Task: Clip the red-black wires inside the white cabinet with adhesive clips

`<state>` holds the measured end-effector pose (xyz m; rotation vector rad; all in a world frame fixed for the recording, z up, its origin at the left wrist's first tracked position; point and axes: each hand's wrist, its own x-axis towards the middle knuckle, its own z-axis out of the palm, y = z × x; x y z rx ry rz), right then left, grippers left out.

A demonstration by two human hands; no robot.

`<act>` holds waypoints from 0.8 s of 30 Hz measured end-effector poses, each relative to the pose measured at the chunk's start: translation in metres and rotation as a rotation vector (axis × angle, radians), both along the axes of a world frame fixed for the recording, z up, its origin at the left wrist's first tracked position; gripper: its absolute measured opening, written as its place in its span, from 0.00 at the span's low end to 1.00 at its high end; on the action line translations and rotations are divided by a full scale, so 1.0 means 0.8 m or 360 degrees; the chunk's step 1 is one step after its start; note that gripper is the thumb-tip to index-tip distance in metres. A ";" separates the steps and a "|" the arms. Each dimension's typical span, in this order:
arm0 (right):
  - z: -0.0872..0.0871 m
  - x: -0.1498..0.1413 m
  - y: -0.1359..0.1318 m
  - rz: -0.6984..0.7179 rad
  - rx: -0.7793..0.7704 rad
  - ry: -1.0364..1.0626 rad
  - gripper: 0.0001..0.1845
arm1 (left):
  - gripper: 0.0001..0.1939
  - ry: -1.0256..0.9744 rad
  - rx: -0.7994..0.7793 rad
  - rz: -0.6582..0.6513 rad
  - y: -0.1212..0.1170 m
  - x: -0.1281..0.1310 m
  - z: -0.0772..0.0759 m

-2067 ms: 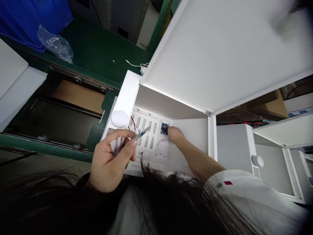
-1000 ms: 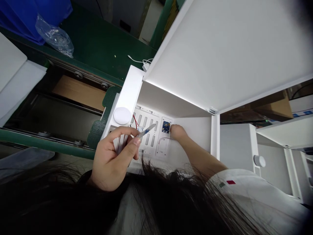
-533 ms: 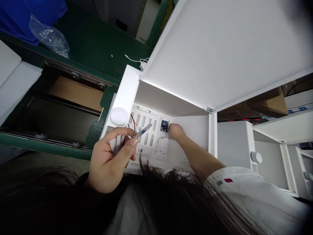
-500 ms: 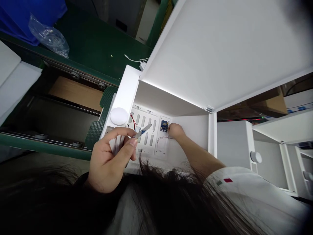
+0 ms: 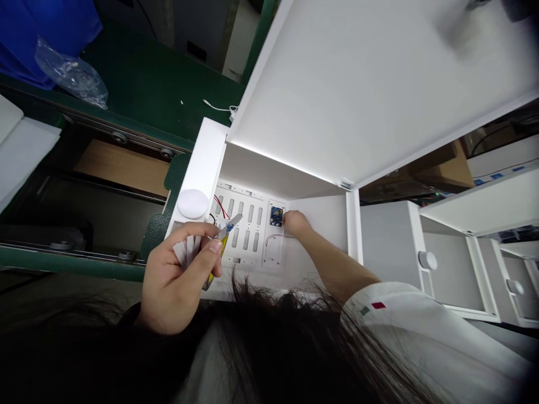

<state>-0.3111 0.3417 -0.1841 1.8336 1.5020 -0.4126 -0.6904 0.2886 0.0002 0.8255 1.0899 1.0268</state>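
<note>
My left hand (image 5: 179,283) sits low in the cabinet opening, gripping several white paper-like strips (image 5: 187,251) and a yellow-bodied tool (image 5: 221,252) with a pale flat tip. My right hand (image 5: 296,223) reaches in with bunched fingers, right next to a small blue circuit board (image 5: 276,216). That board is mounted on a white slotted panel (image 5: 246,224) on the cabinet's inner wall. Whether those fingers hold anything is hidden. A thin red wire (image 5: 273,238) runs beneath the board, and red and black wires (image 5: 221,207) lie at the panel's left end.
A large white cabinet door (image 5: 337,95) stands open above the panel, with a round white knob (image 5: 192,203) on the near frame. A green workbench (image 5: 147,73) holds a blue cloth and plastic bag (image 5: 69,73). More white cabinets (image 5: 450,264) stand right. Hair hangs across the lower view.
The whole scene has shifted slightly left and up in the view. More of the yellow tool now shows in my left hand. My right hand stays beside the board.
</note>
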 end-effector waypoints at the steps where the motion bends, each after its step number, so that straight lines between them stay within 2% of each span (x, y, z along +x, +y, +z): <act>1: 0.000 0.000 0.000 0.0037 -0.0005 -0.0007 0.11 | 0.08 0.0006 0.0009 -0.0004 0.000 0.000 0.000; 5: -0.003 -0.001 -0.004 0.0115 0.0014 -0.0014 0.14 | 0.07 0.0021 0.0028 -0.0006 0.001 0.001 0.000; 10: -0.007 -0.008 -0.006 0.0057 0.0051 0.0000 0.14 | 0.08 -0.0003 0.0037 0.0049 0.003 0.004 -0.001; 18: 0.009 -0.024 0.000 -0.0093 0.0078 0.0060 0.15 | 0.13 0.0071 -0.0023 0.0095 0.004 0.006 -0.009; 21: 0.023 -0.037 0.014 -0.0152 0.0069 0.0052 0.16 | 0.15 0.0081 -0.0070 0.0098 0.004 0.008 -0.011; 23: 0.047 -0.046 0.030 -0.0189 0.0090 0.0028 0.17 | 0.14 0.0091 -0.0096 0.0102 0.003 0.009 -0.008; 24: 0.066 -0.051 0.037 -0.0202 0.0116 0.0025 0.17 | 0.14 0.0095 -0.0098 0.0096 0.002 0.011 -0.006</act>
